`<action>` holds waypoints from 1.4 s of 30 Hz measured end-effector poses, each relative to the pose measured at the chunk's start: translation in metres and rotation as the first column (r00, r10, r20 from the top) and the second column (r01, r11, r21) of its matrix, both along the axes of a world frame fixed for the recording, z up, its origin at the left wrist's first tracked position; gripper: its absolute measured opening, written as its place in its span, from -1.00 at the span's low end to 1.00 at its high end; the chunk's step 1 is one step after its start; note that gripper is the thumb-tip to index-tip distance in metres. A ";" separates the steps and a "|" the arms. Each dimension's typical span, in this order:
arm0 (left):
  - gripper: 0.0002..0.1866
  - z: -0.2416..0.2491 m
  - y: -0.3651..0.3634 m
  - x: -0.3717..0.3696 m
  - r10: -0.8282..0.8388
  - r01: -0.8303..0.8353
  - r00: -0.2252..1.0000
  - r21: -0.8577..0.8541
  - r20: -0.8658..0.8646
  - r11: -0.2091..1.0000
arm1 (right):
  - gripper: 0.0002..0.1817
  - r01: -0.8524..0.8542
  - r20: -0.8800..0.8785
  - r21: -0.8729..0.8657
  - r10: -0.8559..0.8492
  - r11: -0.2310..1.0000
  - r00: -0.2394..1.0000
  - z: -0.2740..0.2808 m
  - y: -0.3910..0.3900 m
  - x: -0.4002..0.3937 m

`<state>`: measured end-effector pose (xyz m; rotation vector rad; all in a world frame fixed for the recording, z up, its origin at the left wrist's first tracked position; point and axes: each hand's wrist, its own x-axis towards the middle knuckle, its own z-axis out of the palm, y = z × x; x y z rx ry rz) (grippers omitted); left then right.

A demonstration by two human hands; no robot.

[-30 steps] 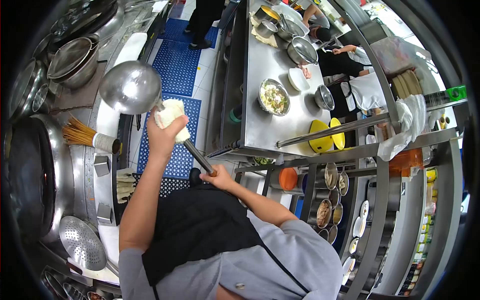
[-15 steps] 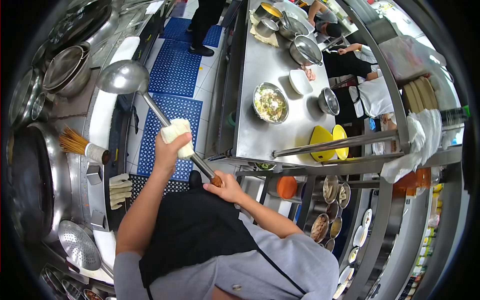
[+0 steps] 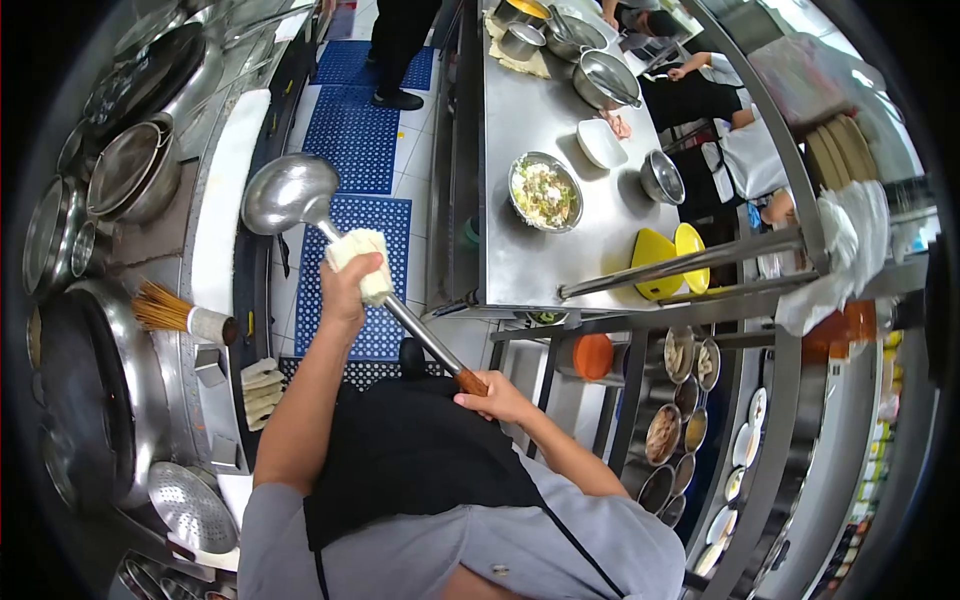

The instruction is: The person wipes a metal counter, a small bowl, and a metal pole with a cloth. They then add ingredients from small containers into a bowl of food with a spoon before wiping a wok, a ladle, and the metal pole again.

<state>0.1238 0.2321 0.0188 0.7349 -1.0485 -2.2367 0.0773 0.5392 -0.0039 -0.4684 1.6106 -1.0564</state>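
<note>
A large steel ladle (image 3: pixel 290 194) is held diagonally in front of my body, its bowl at the upper left, over the floor mats. My left hand (image 3: pixel 346 290) is closed around a cream cloth (image 3: pixel 362 262) wrapped about the ladle's shaft, just below the bowl. Lower right, my right hand (image 3: pixel 494 396) grips the brown wooden end of the handle (image 3: pixel 471 382). The ladle bowl looks smooth and shiny, and its inside is hidden.
A steel table (image 3: pixel 510 270) at the right bears a bowl of chopped food (image 3: pixel 545 192) and yellow containers (image 3: pixel 655 262). Woks (image 3: pixel 75 390), a bamboo brush (image 3: pixel 165 308) and a perforated skimmer (image 3: pixel 190 508) line the left. People stand beyond the table and on the mats.
The ladle bowl has moved right and slightly down in view, and the cloth has slid toward the bowl with my left hand. My right hand and the handle end have shifted right and down.
</note>
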 end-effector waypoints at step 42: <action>-0.73 -0.021 0.020 0.059 -0.173 0.265 0.953 0.407 -0.249 0.874 | -0.54 0.006 -0.988 -0.142 -0.141 0.990 -0.056 0.126 -0.004 0.145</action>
